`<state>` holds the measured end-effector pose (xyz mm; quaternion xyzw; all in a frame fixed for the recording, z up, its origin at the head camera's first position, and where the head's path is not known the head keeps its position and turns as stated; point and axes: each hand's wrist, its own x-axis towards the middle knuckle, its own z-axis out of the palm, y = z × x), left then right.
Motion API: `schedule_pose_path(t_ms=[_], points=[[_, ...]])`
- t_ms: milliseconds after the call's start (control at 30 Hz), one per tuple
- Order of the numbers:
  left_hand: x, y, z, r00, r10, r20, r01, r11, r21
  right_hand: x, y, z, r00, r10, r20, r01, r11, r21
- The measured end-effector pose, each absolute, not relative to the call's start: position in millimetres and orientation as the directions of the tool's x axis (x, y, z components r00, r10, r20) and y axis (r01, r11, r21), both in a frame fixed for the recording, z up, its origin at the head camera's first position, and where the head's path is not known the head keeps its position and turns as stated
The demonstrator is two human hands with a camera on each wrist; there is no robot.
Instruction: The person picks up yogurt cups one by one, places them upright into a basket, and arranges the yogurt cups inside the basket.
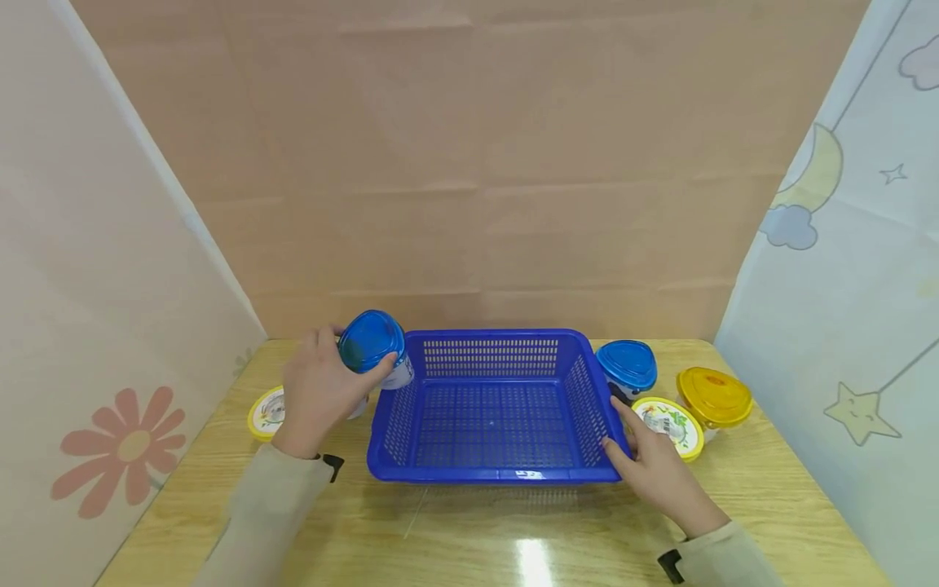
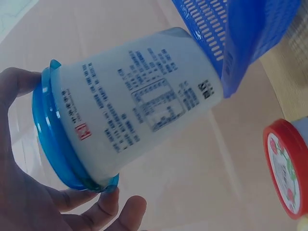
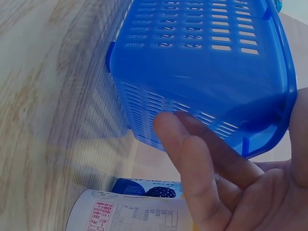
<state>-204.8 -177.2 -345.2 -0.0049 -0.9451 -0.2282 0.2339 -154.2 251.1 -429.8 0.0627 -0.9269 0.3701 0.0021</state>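
My left hand [image 1: 323, 387] grips a white plastic tub by its blue lid [image 1: 372, 340], thumb on one side and fingers on the other. The tub is tilted, its base close to the left rim of a blue perforated basket [image 1: 487, 473]. In the left wrist view the tub's white wall [image 2: 139, 91] shows blue printed text. My right hand [image 1: 653, 469] holds the basket's right side, with the thumb at the rim and fingers along the outer wall [image 3: 192, 72]. The inside of the basket holds nothing visible.
Right of the basket stand a blue-lidded tub [image 1: 627, 364], a tub with a yellow-rimmed white lid [image 1: 669, 425] and a yellow-lidded tub [image 1: 714, 395]. Another yellow-rimmed tub [image 1: 267, 412] is at left. A red-lidded tub [image 2: 284, 168] shows in the left wrist view. Papered walls enclose the table.
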Motion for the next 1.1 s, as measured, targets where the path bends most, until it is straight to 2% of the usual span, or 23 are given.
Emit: schedule_pose_path(t_ms=[333, 700, 1100], points=[[-220.0, -157.3, -346.2, -0.911, -0.023, 0.412, 0.149, 0.913, 0.379, -154.2, 250.6, -430.9, -0.993, -0.114, 0.035, -0.107, 0.713, -0.693], [-236.3, -136.0, -352.5, -0.960, 0.031, 0.279, 0.140, 0.915, 0.378, -153.4, 250.6, -429.6, -0.992, -0.112, 0.058, -0.122, 0.726, -0.677], [-253.9, -115.3, -361.4, -0.976, 0.096, 0.196, 0.155, 0.937, 0.314, -151.7, 249.2, -427.0, -0.992, -0.117, 0.043, -0.114, 0.717, -0.688]])
